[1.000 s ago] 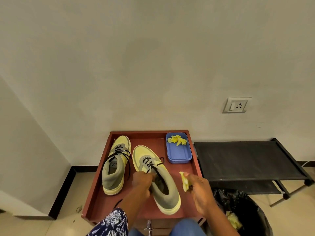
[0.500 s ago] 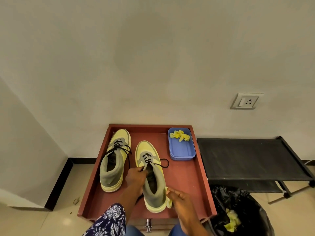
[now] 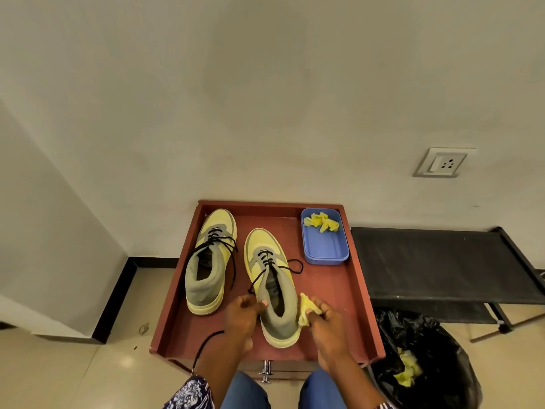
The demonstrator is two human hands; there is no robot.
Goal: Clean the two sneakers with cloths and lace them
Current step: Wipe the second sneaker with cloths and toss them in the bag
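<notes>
Right sneaker [image 3: 272, 290] stood near the middle of the red tray [image 3: 339, 293], heel toward the tray's near edge, toe pointing at the far edge. Left hand [image 3: 241, 318] gripped it at the collar on its left side, thumb curled over the rim of the opening. Right hand [image 3: 327, 320] pinched a crumpled yellow cloth [image 3: 306, 311] between thumb and fingers, cloth pressed against the heel on the sneaker's right side.

Appearance: yellow toe and sole band, grey-green upper and padded collar, black laces threaded through the lower eyelets only, ends trailing loose onto the tray. Left sneaker [image 3: 209, 261] of the same colours sat along the tray's left edge, just beside the first, its laces likewise loose; one black lace [image 3: 206, 343] ran off over the near edge.

Handling, judged: the sneaker looked light, with a soft fabric upper that would give under rubbing, so the collar grip seemed the right brace; the sole band looked stiffer and would take firmer wiping. The cloth looked thin and limp, best kept bunched. Laces appeared slack and could snag or pull out if dragged.

A blue box [image 3: 324, 246] in the tray's far right corner held more yellow cloths [image 3: 321, 221]. A black bin bag [image 3: 427, 364] stood past the tray's near right corner with used cloths inside.
</notes>
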